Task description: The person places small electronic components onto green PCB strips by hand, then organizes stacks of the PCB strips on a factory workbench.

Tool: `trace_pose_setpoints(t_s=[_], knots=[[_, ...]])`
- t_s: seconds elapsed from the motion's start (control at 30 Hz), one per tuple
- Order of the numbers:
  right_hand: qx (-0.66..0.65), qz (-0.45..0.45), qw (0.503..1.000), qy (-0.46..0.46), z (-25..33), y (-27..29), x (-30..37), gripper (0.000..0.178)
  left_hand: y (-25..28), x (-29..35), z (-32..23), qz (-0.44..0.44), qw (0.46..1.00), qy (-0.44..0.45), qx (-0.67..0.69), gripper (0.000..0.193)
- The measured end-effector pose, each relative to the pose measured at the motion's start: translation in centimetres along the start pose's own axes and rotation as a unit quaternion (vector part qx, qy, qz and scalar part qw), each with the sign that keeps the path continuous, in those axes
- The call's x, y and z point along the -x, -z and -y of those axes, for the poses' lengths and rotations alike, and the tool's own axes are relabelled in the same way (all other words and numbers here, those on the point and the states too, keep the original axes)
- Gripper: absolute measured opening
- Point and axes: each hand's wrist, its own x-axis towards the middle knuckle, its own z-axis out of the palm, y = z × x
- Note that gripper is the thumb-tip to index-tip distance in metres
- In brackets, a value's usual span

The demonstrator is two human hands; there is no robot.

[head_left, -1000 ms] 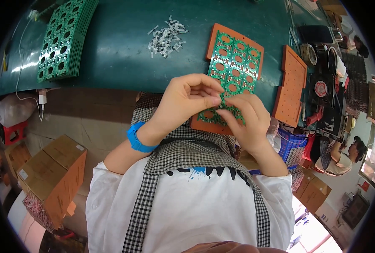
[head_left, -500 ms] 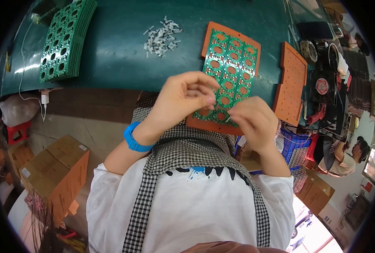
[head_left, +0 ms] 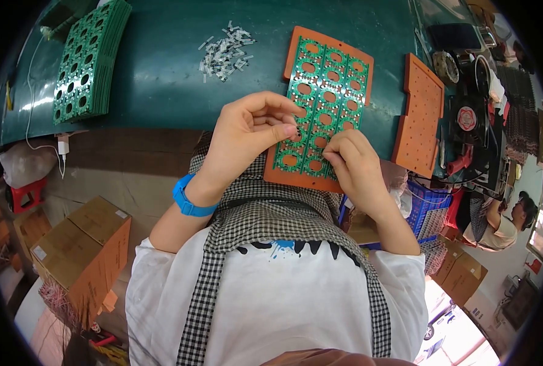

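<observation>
Right across the front edge of the green desk, near its middle: a circuit board, flat in an orange tray, near end out past that edge and close above the checked apron. Long axis running away from the body, from the lap toward the desk's far edge, with the far end leaning a little to the right. Three columns of round holes along that length.

At the board's left edge, toward the near end: the left hand, thumb and forefinger apart at the tips, other fingers curled toward the palm; impossible to tell about anything inside the curl. Over the near part of the board, coming in from its right: the right hand, thumb and forefinger pressed together at the tips above the middle column, anything between them too small to make out. Of the two, the right reaching deeper over the board; most of its length ahead of both sets of fingers.

Farther in from the front edge, left of the board: a loose pile of small clear parts, beyond the left fingers and nearer to that hand. Toward the desk's left end, a stack of boards; on the right, a second orange tray.
</observation>
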Motion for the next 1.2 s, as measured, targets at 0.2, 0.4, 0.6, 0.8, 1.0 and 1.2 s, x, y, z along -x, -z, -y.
trace_pose_setpoints(t_s=[0.2,0.4,0.6,0.8,1.0,1.2], knots=[[0.033,-0.024,0.999,0.020,-0.2,-0.6,0.2,0.015,0.1,0.0,0.0,0.008,1.000,0.013,0.006,0.021],[0.131,-0.069,0.984,0.102,0.0,-1.0,0.6,0.020,0.2,0.0,-0.2,0.009,0.999,0.035,0.005,0.019],[0.169,-0.055,0.973,0.148,0.7,-0.2,-0.1,0.020,-0.3,0.1,0.1,0.013,0.999,0.030,-0.004,0.019],[0.109,-0.165,0.959,0.200,0.5,-0.5,-0.9,0.027,-1.3,0.4,0.5,0.064,0.996,0.048,0.030,0.022],[0.072,-0.175,0.950,0.250,0.2,-0.5,-1.4,0.025,-1.1,0.2,0.1,0.099,0.991,0.074,0.054,0.025],[0.003,-0.110,0.988,0.109,0.1,1.1,-1.7,0.021,-0.1,-0.3,0.0,0.036,0.997,0.041,0.061,0.022]])
